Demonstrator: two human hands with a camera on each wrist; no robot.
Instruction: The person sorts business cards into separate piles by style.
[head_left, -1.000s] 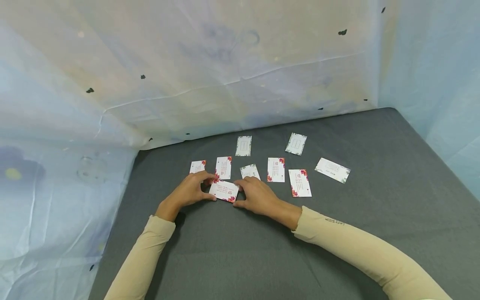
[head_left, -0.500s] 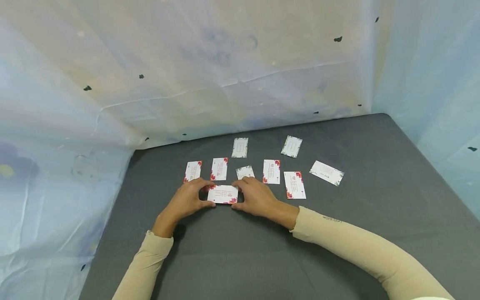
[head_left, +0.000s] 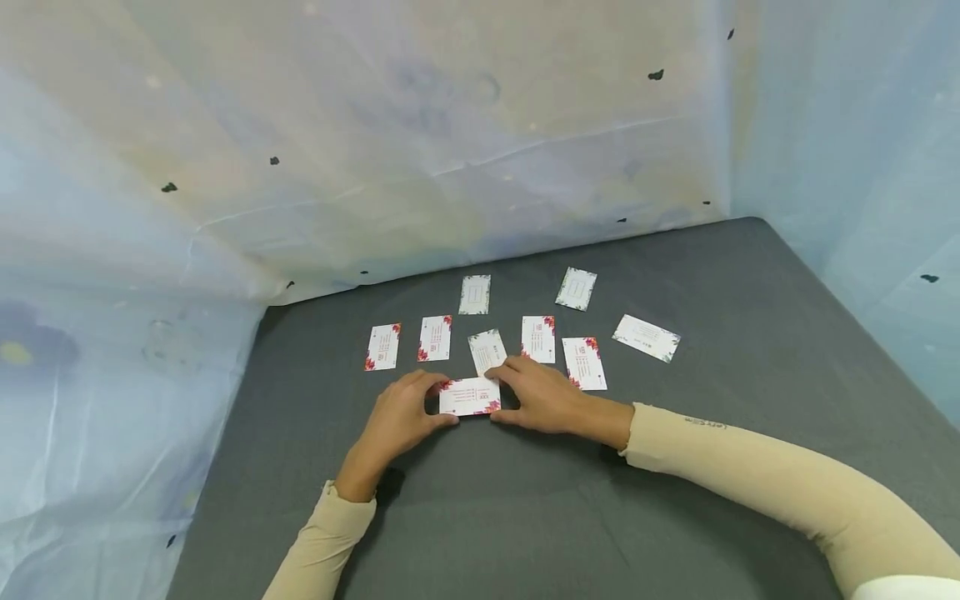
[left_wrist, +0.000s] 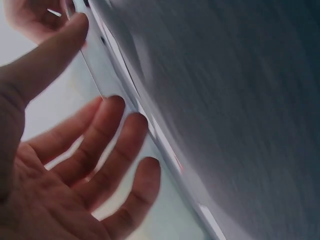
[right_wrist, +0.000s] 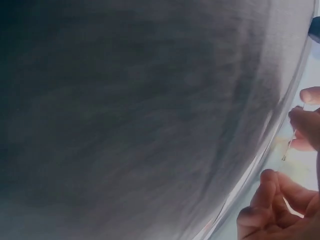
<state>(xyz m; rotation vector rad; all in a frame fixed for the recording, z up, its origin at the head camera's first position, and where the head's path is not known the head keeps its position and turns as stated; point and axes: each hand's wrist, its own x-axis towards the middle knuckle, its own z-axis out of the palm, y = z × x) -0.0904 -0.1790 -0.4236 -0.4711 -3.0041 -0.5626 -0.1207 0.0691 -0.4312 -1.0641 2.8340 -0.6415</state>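
A white business card (head_left: 470, 397) with red flowers in its corners is held between both hands in front of the other cards. At its left end my left hand (head_left: 401, 417) pinches it between thumb and fingers. My right hand (head_left: 542, 396) grips the opposite end the same way, its fingertips overlapping the near end of a green-leafed card (head_left: 487, 348). Seen from the left wrist, the held card is a thin edge-on line above the grey cloth, and the other left fingers (left_wrist: 131, 145) stay spread. In the right wrist view, only parts of the hands show at the right edge.
Red-flowered cards lie left (head_left: 383, 347) and right (head_left: 537, 339) of the middle on the grey tabletop (head_left: 480, 517). Farther back are green-leafed cards (head_left: 474, 295), one (head_left: 647, 337) slanted at the right. Pale patterned cloth (head_left: 450, 167) hangs behind and at both sides.
Both hands have shifted right and slightly nearer the body with the card, which has turned from slanted to nearly level. The red-flowered card at far left is now fully uncovered.
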